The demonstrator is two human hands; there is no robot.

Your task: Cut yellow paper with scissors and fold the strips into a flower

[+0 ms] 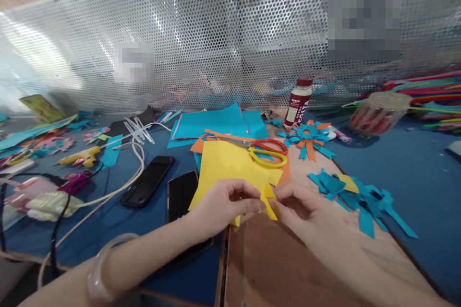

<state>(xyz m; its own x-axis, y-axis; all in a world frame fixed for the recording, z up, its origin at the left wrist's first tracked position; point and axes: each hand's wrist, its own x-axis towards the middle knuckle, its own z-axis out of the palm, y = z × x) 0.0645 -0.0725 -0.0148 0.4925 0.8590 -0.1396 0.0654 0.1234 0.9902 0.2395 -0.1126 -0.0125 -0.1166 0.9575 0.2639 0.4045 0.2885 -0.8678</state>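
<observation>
Pinching a bent yellow paper strip (268,202) just below frame centre, I have left hand (228,201) and right hand (306,211) opposed, fingers narrow, probably steadying it; above, scissors (249,143) rest on yellow sheets (223,165), seemingly handy.

A bare left forearm (154,255) extends from the lower left, the right forearm (363,264) from the lower right. Near the frame's centre, the left hand (230,201) and right hand (304,206) nearly meet, fingers curled (each thumb pinching toward its forefinger).
</observation>
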